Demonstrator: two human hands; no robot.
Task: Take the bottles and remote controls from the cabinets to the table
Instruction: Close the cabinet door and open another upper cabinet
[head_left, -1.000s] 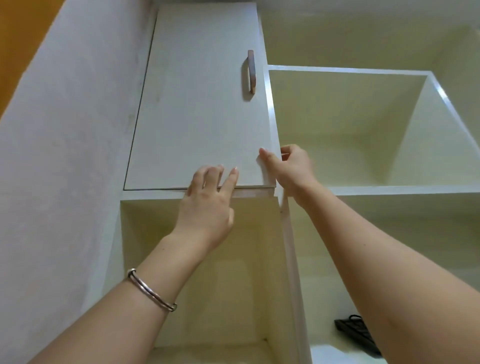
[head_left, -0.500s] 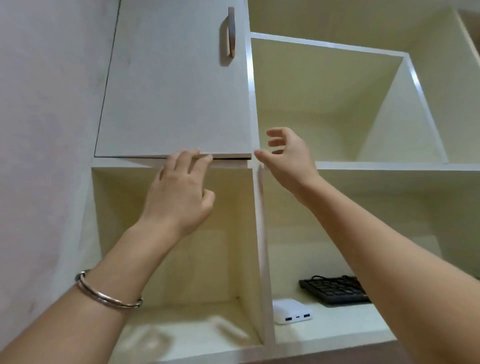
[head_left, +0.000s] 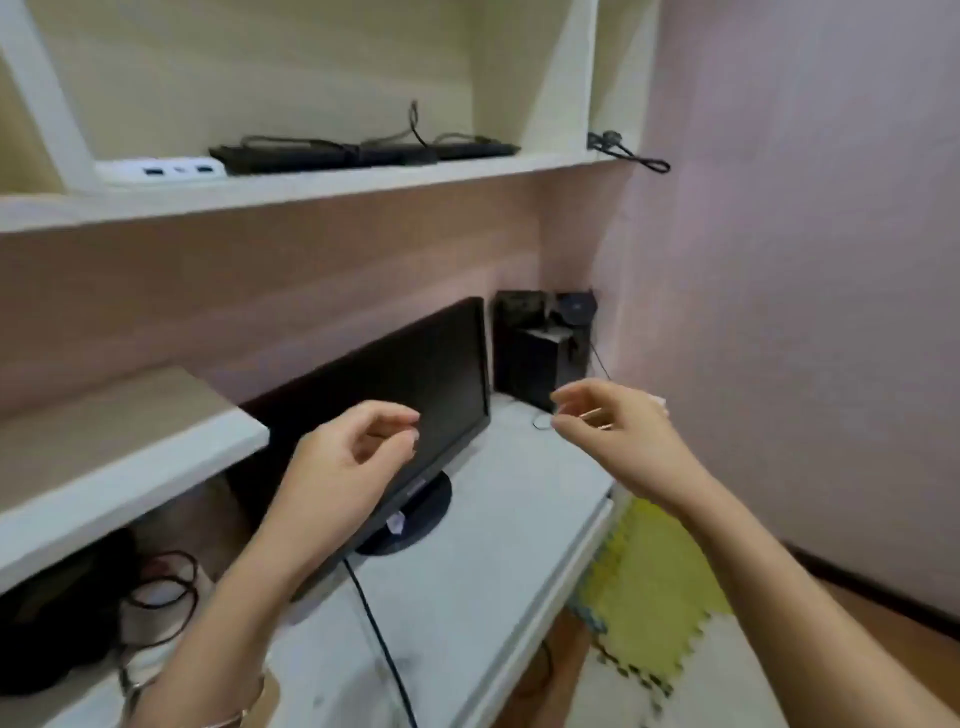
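Left grip (head_left: 358, 457): fingers loosely curled, empty.
Right grip (head_left: 608, 421): fingers loosely curled, empty.
Beneath: monitor (head_left: 415, 384) on counter (head_left: 478, 571).
Bottles, remotes: none visible.
Handling, judged: light, rigid; bottles slippery, grasp mid-body.

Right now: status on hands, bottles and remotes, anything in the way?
Left hand and right hand both empty, fingers loosely curled, in the air above the desk. No bottle or remote in view. Monitor stands directly behind the hands.
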